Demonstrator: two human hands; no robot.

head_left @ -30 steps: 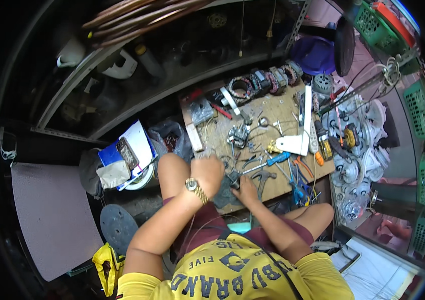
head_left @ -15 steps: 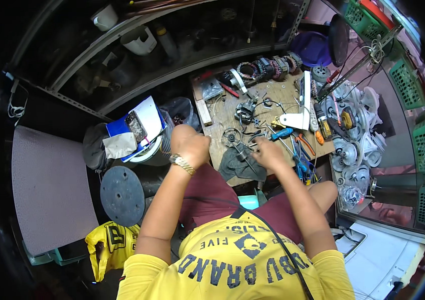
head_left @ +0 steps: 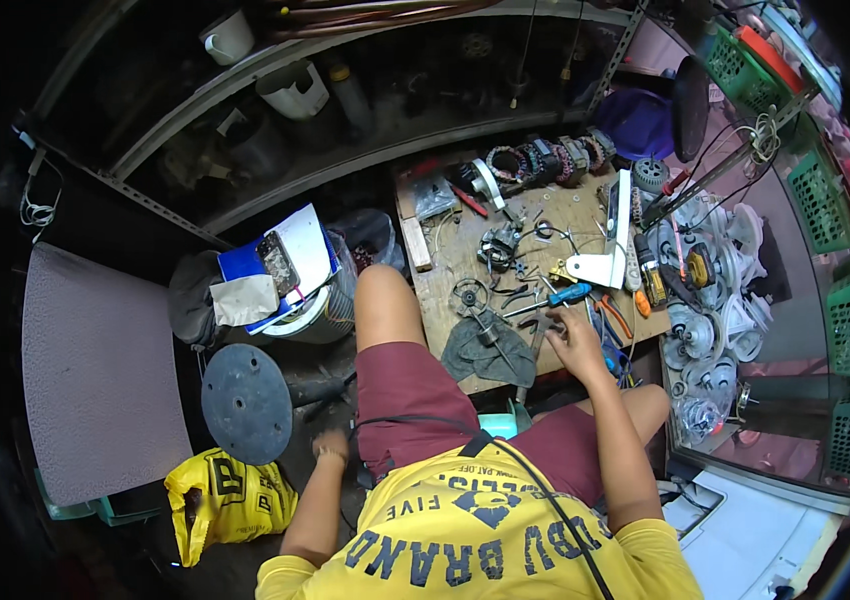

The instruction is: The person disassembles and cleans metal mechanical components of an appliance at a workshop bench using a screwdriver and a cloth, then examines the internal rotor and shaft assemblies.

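Note:
Near the board's front right, my right hand [head_left: 575, 345] has its fingers curled on a hammer [head_left: 540, 335] among the tools. To its left lie a dark cloth [head_left: 480, 365] with a rod-like metal part [head_left: 495, 338] on it and a ring-shaped part [head_left: 467, 296]. A blue-handled screwdriver [head_left: 569, 294] and orange-handled pliers [head_left: 617, 322] are close by. My left hand [head_left: 330, 448] is low beside my left thigh, near a black round metal plate [head_left: 250, 410] on a post; it is blurred and what it touches is unclear.
The wooden work board [head_left: 415, 240] carries wound motor parts [head_left: 535, 160] and a drill [head_left: 652, 280]. At left stand a bucket [head_left: 310, 325], a grey panel [head_left: 105, 370] and a yellow bag [head_left: 230, 500]. White plastic parts [head_left: 715, 330] and green baskets [head_left: 830, 210] are at right.
My left hand has dropped from the board to beside my thigh. My right hand has moved right and up, leaving the dark part on the cloth for the hammer.

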